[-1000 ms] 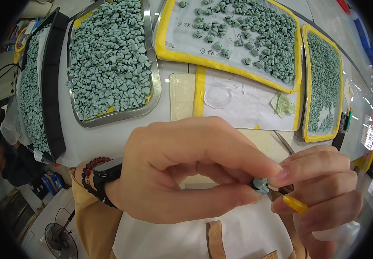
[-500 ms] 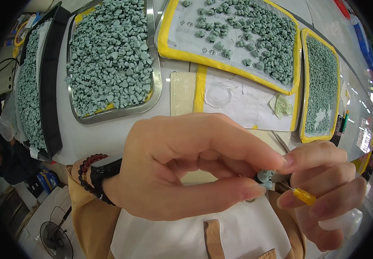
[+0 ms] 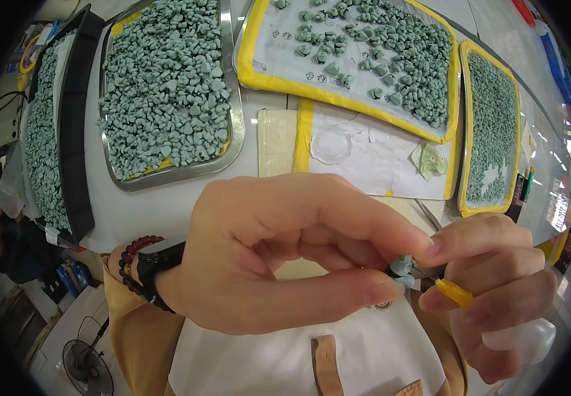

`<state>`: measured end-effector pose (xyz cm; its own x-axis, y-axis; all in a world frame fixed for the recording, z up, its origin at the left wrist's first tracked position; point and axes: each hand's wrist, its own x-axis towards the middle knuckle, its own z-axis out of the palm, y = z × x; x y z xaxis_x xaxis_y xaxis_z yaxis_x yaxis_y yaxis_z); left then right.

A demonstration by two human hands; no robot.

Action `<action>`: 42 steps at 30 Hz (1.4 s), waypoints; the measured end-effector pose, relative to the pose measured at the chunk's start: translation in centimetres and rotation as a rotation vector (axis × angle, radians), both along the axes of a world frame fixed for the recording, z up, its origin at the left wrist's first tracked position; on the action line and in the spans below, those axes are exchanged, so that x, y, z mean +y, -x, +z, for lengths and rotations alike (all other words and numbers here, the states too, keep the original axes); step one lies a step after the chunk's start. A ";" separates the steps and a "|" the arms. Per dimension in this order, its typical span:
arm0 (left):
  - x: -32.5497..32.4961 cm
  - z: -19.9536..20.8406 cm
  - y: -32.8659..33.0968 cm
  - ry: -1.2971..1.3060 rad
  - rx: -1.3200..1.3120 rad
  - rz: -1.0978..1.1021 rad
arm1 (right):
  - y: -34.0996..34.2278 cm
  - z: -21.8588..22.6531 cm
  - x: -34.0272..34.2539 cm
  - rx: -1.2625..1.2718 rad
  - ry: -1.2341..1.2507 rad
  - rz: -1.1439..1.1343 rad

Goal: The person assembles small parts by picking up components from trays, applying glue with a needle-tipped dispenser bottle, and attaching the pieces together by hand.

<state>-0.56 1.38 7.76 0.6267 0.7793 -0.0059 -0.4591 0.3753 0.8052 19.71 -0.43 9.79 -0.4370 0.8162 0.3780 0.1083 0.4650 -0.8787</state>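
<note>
My left hand (image 3: pixel 259 264) is closed in a pinch, with thumb and index finger on a small grey-green moulded piece (image 3: pixel 401 266). A black watch and a beaded bracelet (image 3: pixel 141 264) sit on its wrist. My right hand (image 3: pixel 503 284) wraps around a translucent white squeeze bottle (image 3: pixel 526 340), mostly hidden by the fingers. From it sticks a thin metal needle with a yellow hub (image 3: pixel 454 292). The needle points left at the grey-green piece, its tip close to it; whether they touch I cannot tell. My right index fingertip meets the left one just above the piece.
Heaps of similar grey-green pieces fill a metal tray (image 3: pixel 236 125), a black bin (image 3: pixel 77 132) and a yellow-edged tray (image 3: pixel 465 132) at right. Another yellow-edged tray (image 3: pixel 265 49) holds scattered ones. A white yellow-taped board (image 3: pixel 364 158) bears a clear round lid (image 3: pixel 331 145) and a crumpled green scrap (image 3: pixel 428 162).
The yellow hub and needle have shifted slightly left and up, nearer the piece. The piece shows a little more above my left thumb. Both hands keep their grip.
</note>
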 end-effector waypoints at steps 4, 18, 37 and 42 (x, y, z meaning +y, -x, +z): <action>-0.1 0.0 -0.1 0.033 0.002 0.015 | 0.1 0.0 -0.1 -0.004 -0.012 -0.017; -0.1 0.0 -0.1 0.051 0.053 0.024 | 0.1 0.2 0.1 -0.021 -0.007 0.009; 0.1 -0.2 -0.1 -0.047 0.042 0.035 | -0.5 -0.9 -0.3 0.078 -0.075 -0.125; 0.5 0.3 -0.3 -0.045 0.107 0.083 | -2.9 -7.4 -2.7 -0.639 -0.252 -0.165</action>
